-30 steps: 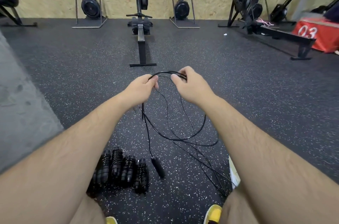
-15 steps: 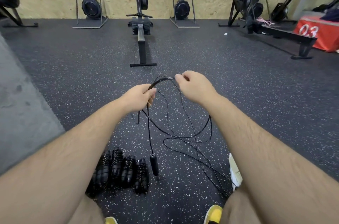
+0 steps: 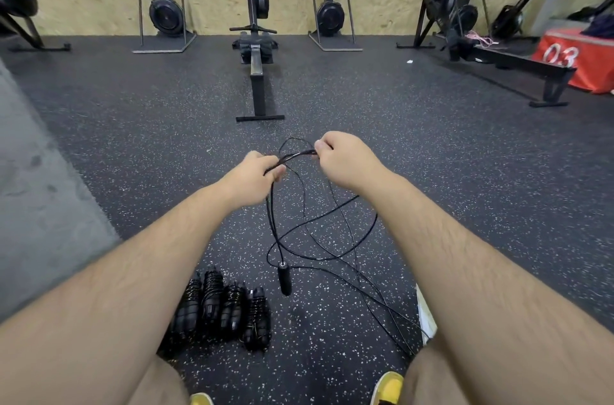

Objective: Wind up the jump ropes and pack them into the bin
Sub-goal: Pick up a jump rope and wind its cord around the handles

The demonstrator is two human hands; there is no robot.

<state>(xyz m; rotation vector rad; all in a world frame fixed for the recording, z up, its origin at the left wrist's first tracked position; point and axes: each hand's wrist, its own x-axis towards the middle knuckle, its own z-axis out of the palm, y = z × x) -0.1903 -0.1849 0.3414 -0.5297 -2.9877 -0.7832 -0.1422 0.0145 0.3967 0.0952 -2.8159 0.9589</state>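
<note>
Over the speckled floor (image 3: 133, 139), left hand (image 3: 255, 172) and right hand (image 3: 342, 159) pinch a jump rope (image 3: 295, 155) by its bunched strands — four wound ropes (image 3: 222, 311) lie below.

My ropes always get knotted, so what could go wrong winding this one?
The loose loops of the jump rope cross each other below the left hand and right hand, so they may knot. The hanging handle could swing into them. The trailing cord runs near the yellow shoe and might snag.

We have one thin black jump rope (image 3: 297, 154) uncoiled.
Its handle (image 3: 284, 278) dangles just right of four wound ropes (image 3: 219, 308).
</note>
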